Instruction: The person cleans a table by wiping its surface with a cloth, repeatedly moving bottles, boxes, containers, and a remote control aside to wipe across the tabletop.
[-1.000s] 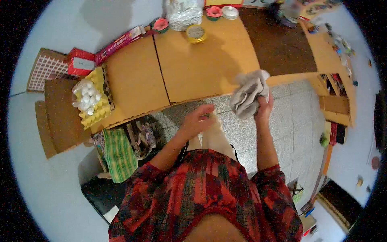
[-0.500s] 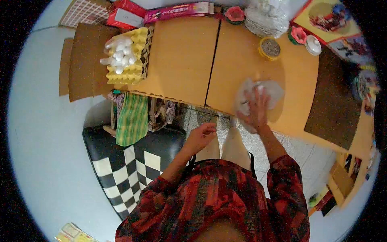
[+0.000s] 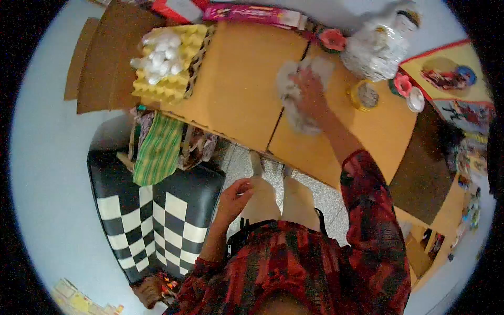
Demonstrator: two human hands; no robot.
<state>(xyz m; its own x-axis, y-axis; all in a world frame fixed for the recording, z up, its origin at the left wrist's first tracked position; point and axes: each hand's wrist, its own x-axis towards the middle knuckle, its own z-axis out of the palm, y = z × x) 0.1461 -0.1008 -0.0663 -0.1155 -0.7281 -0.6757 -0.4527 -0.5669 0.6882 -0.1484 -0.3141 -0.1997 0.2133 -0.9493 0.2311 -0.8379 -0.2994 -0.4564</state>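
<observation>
My right hand (image 3: 313,94) lies with fingers stretched out on a crumpled pale grey cloth (image 3: 302,125) on the wooden table (image 3: 236,79). The cloth spreads out around the hand, across the dark seam between two tabletop sections. My left hand (image 3: 235,198) hangs above my lap, away from the table, with its fingers loosely bent and nothing seen in it. Right of the cloth stands a yellow-rimmed round container (image 3: 364,96) with greyish contents.
Yellow egg trays (image 3: 168,92) hold white eggs (image 3: 163,58) at the left. Along the back are a pink box (image 3: 252,14), a red flower ornament (image 3: 332,40) and a plastic-wrapped object (image 3: 375,50). A white lid (image 3: 415,100) is at right. A checkered seat (image 3: 168,210) stands below left.
My right hand and the cloth have moved left and farther back over the table. My left hand has shifted slightly left and down; the whole view has also turned a little.
</observation>
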